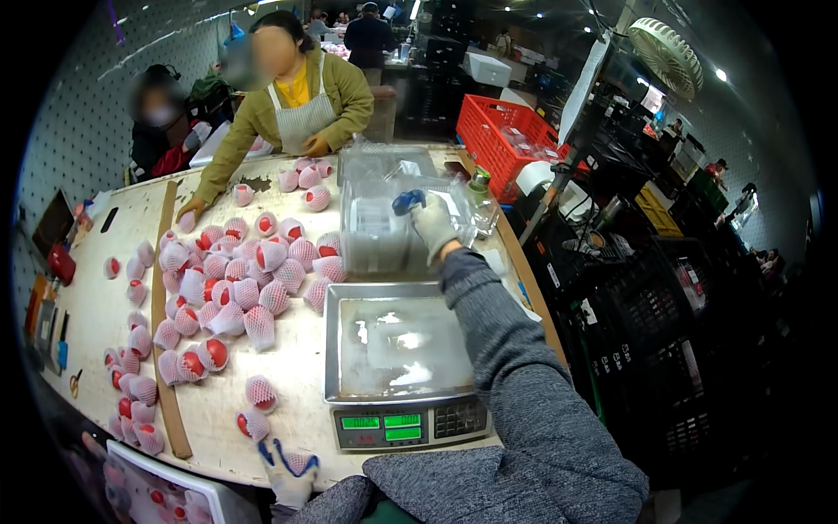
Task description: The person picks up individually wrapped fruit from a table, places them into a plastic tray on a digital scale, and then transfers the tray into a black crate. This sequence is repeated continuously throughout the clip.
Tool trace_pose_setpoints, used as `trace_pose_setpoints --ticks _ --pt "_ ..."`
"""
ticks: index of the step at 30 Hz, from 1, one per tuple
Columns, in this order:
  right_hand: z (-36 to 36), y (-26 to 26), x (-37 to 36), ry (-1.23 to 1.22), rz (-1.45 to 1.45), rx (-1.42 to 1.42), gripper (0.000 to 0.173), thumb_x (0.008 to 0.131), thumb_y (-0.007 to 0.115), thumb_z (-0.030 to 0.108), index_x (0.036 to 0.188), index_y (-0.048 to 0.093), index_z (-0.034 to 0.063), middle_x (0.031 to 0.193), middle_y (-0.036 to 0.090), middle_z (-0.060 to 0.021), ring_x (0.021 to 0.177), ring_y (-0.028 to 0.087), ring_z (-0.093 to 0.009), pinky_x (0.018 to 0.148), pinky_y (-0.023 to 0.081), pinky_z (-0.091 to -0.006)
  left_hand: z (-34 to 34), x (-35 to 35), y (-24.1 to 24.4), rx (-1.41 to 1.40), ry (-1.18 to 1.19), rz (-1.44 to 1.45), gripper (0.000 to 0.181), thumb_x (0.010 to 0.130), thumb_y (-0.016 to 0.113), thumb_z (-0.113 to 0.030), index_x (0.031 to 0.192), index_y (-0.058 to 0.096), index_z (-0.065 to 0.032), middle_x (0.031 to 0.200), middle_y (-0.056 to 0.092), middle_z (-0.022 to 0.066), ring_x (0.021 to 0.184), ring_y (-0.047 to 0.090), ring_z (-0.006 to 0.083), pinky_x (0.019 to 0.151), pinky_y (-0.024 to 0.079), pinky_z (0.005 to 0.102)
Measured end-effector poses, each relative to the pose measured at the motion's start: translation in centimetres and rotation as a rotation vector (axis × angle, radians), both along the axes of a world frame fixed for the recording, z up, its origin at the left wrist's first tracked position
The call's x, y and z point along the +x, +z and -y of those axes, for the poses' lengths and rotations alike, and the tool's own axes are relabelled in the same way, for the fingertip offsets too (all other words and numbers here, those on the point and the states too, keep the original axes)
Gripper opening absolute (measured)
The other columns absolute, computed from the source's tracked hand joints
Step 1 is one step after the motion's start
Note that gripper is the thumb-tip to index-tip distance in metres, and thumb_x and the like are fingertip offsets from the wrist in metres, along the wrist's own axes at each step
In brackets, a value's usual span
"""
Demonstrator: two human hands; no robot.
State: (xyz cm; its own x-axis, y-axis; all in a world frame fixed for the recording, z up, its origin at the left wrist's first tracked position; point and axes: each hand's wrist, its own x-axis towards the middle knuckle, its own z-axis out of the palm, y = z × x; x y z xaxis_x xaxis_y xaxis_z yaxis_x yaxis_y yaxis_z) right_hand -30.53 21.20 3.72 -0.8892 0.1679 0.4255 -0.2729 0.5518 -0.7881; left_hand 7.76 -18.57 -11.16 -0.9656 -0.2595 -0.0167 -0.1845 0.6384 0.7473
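My left hand, in a white and blue work glove, is at the table's near edge, its fingers around a red fruit in a pink foam net. Two more netted fruits lie just beyond it. My right hand, gloved too, reaches forward over stacked clear plastic trays; its blue fingertips are bent at the upper trays, and whether it grips one cannot be told. Between my arms stands a digital scale with a bare metal pan. A big heap of netted red fruits covers the table's middle.
Across the table a person in an apron touches a netted fruit. A wooden strip divides the table. A red crate, a green-capped bottle and a pole with a fan stand at the right. A white foam box is at lower left.
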Motion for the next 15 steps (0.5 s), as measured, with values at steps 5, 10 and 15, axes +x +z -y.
trace_pose_setpoints --ticks 5,10,15 --pt "4.3 2.0 14.2 0.191 -0.206 0.957 0.018 0.075 0.066 0.023 0.088 0.066 0.0100 0.092 0.067 -0.0100 0.101 0.060 -0.029 0.094 0.043 -0.0450 1.0 1.3 -1.6 -0.461 -0.147 0.054 0.080 0.057 0.078 -0.026 0.126 0.048 0.0012 0.126 0.045 0.0267 0.117 0.044 0.0387 0.098 0.039 0.0426" --pt "5.6 -2.0 23.3 0.401 0.272 1.030 0.029 0.078 0.062 0.024 0.104 0.065 0.0113 0.109 0.064 -0.0106 0.115 0.053 -0.029 0.107 0.028 -0.0469 3.1 -0.9 -2.2 -0.015 -0.067 0.047 0.061 0.061 0.079 -0.019 0.113 0.055 0.0016 0.105 0.058 0.0179 0.096 0.058 0.0317 0.086 0.048 0.0388" --pt "8.7 -0.3 26.5 0.406 0.112 0.665 0.079 0.076 0.070 0.036 0.140 0.035 0.0051 0.136 0.046 -0.0188 0.124 0.044 -0.037 0.106 0.032 -0.0430 -2.3 -3.4 3.8 1.162 -0.074 -0.031 0.034 0.092 0.056 -0.024 0.118 0.053 -0.0016 0.102 0.060 0.0086 0.092 0.061 0.0186 0.081 0.052 0.0313"
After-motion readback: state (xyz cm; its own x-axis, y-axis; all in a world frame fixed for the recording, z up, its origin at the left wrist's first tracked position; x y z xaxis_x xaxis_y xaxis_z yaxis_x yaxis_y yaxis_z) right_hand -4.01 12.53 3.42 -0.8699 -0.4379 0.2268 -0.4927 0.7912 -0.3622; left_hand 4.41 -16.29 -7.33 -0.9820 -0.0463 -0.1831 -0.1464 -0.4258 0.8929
